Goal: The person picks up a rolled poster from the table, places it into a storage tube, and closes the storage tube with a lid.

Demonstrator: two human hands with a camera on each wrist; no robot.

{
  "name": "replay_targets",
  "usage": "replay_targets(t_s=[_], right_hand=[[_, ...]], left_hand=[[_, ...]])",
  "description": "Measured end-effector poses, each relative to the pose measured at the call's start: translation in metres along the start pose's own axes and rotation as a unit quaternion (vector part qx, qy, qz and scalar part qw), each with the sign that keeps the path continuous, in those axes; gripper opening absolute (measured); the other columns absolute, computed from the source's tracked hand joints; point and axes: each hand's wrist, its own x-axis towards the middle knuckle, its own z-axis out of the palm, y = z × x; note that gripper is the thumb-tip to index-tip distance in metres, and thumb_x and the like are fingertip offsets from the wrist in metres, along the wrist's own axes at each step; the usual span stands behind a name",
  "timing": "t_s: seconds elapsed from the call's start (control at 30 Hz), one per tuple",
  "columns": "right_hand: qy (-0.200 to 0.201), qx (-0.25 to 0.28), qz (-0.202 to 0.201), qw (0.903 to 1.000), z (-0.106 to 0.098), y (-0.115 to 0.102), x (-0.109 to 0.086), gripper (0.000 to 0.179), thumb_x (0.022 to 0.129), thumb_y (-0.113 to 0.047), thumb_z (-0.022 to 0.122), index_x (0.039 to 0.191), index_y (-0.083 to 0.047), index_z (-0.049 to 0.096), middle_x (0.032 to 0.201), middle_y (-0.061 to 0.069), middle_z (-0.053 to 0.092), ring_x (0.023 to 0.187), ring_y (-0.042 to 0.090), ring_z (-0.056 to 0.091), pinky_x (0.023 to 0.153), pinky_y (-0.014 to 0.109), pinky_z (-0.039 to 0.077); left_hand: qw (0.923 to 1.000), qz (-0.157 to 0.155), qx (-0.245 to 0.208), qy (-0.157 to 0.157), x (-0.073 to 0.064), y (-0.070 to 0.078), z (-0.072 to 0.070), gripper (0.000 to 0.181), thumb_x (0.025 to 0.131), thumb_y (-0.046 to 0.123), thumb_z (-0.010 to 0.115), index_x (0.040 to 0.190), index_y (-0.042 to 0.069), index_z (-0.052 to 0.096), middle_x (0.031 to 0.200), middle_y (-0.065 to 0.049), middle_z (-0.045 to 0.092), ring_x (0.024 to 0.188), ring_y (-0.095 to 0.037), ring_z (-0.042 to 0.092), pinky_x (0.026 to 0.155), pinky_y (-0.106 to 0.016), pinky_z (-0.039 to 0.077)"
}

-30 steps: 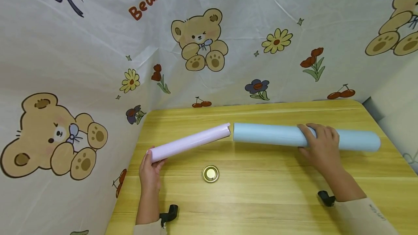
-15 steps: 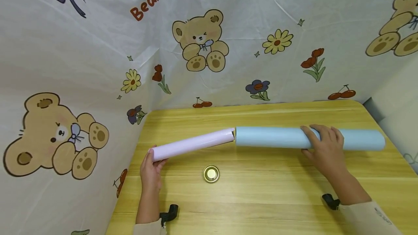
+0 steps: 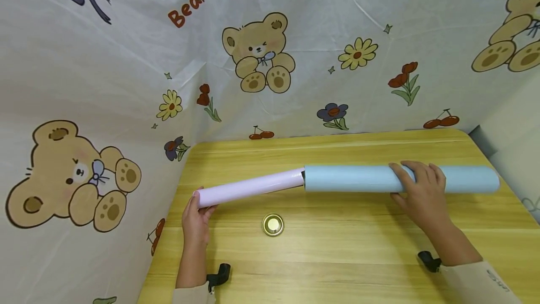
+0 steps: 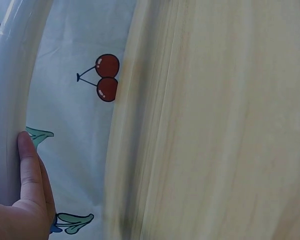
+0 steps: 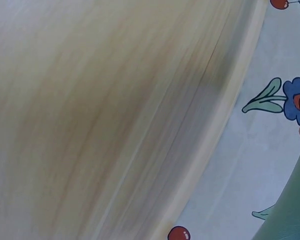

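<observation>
My left hand (image 3: 195, 222) grips the outer end of a thin lilac tube (image 3: 253, 187), which slants up to the right. In the left wrist view the tube (image 4: 12, 100) rises along the left edge, with a finger of the left hand (image 4: 32, 185) along its side. Around a thicker light blue tube (image 3: 350, 178) my right hand (image 3: 422, 193) curls its fingers, right of the tube's middle. The lilac tube's right end is right at the blue tube's left opening, with a dark gap showing there. The right wrist view shows a fingertip and part of the blue tube (image 5: 290, 205).
A round gold-rimmed lid (image 3: 273, 224) lies on the wooden table (image 3: 337, 266) below the tubes. Behind and to the left hangs a white cloth (image 3: 139, 50) printed with bears and flowers. Black brackets (image 3: 219, 275) sit at both wrists.
The gap between the tubes has narrowed until the ends meet. The lilac tube's right end has dropped slightly and moved right. The blue tube has shifted slightly right and levelled.
</observation>
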Motion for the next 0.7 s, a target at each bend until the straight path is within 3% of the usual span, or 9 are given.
replay_targets(t_s=[0.37,0.7], right_hand=[[0.004,0.003,-0.002,1.0000,0.0003,0.0017,-0.0001,0.094,0.052,-0.006,0.097,0.137,-0.011,0.056,0.134,0.028,0.051,0.123,0.050,0.043,0.115,0.068,0.018],[-0.004,0.003,-0.007,1.0000,-0.0021,0.0007,-0.0011,0.098,0.049,-0.004,0.097,0.138,-0.012,0.055,0.135,0.027,0.050,0.125,0.050,0.043,0.117,0.067,0.018]], left_hand=[[0.9999,0.011,0.002,0.006,-0.0024,-0.0007,-0.0012,0.051,0.106,0.045,0.046,0.141,0.008,0.053,0.131,-0.005,0.042,0.112,-0.016,0.057,0.087,-0.022,0.058],[0.9999,0.001,0.011,0.000,-0.0028,0.0004,-0.0009,0.056,0.106,0.047,0.045,0.145,0.007,0.050,0.132,-0.005,0.043,0.114,-0.016,0.056,0.089,-0.021,0.057]])
